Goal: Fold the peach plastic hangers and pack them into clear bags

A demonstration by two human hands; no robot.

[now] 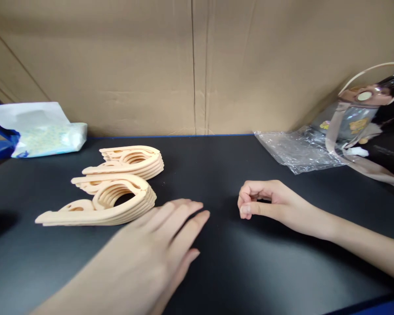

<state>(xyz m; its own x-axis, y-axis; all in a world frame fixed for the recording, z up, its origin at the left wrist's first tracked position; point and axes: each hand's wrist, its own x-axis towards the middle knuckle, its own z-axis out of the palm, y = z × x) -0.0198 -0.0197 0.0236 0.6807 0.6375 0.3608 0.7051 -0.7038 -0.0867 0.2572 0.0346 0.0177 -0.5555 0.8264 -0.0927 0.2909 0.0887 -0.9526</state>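
A stack of peach-coloured folding plastic hangers [108, 199] lies on the black table [216, 166] at the left centre, fanned into two curved heaps. My left hand [160, 245] reaches over the table just right of the stack, fingers stretched out flat and holding nothing. My right hand [265, 201] rests on the table further right, its fingers curled loosely into a fist with the thumb laid along them; nothing shows inside it.
A cardboard wall [197, 65] closes off the back of the table. A white and blue plastic packet [42, 131] lies at the far left. At the right sit crumpled clear plastic film [295, 151] and a transparent bag with beige straps [364, 118].
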